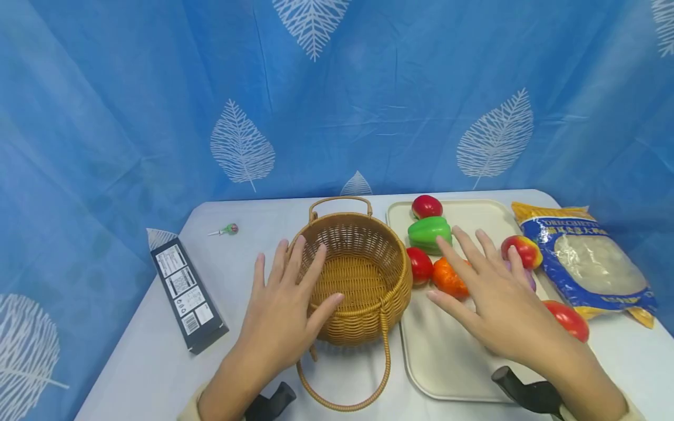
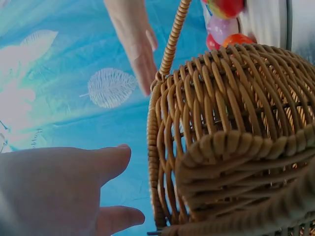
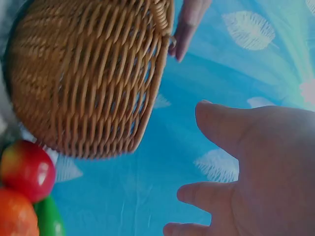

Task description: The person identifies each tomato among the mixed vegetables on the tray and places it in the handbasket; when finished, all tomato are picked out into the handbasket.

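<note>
A brown wicker basket (image 1: 354,327) stands upright at the middle of the table, its inside bare and one handle folded down toward the front. My left hand (image 1: 284,310), fingers spread, is over the basket's left side; in the left wrist view a gap shows between this hand (image 2: 59,189) and the basket (image 2: 211,98). My right hand (image 1: 505,310) hovers with spread fingers above the cream tray (image 1: 442,356), near an orange item (image 1: 449,278) and a purple one partly hidden. Neither hand holds anything.
On the tray lie a green pepper (image 1: 429,234), red items (image 1: 426,207) and a red-yellow fruit (image 1: 521,251). A pasta bag (image 1: 600,263) lies at the right. Left of the basket are a black box (image 1: 188,295) and a lollipop (image 1: 229,229).
</note>
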Motion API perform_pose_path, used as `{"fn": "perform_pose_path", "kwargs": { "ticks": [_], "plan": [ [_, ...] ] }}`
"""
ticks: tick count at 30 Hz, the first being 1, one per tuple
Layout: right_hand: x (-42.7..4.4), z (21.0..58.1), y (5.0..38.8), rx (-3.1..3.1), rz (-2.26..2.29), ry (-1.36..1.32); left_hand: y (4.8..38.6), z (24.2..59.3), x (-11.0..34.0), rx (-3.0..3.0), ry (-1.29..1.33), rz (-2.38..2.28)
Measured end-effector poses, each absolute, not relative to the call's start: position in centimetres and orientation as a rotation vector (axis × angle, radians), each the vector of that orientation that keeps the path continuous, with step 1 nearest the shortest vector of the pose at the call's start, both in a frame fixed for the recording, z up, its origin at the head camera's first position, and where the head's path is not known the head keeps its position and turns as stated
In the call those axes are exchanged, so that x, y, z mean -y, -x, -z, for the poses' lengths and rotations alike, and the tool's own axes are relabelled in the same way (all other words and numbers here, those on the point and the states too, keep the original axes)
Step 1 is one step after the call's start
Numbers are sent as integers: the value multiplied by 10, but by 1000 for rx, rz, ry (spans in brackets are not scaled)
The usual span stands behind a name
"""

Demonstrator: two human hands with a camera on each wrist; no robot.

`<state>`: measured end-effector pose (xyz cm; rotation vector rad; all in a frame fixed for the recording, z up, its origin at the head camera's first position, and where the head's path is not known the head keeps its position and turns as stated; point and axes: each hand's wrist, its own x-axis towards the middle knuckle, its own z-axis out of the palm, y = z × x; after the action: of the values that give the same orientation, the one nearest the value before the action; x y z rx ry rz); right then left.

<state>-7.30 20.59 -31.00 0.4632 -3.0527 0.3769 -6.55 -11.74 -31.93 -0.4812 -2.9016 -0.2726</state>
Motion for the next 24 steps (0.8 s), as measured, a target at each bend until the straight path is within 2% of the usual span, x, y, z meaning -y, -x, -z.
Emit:
{"fn": "perform_pose_path", "kwargs": {
  "ticks": [6, 15, 24],
  "plan": [
    [-243, 316, 72, 3019, -298, -356, 66, 320, 124, 2886, 442, 249],
    [-322, 341, 52, 2974, -280, 22, 68, 326, 146, 2846, 334, 226],
    [-362, 381, 31, 2845, -538, 292, 61, 350, 162, 2659, 207, 593]
  ]
}}
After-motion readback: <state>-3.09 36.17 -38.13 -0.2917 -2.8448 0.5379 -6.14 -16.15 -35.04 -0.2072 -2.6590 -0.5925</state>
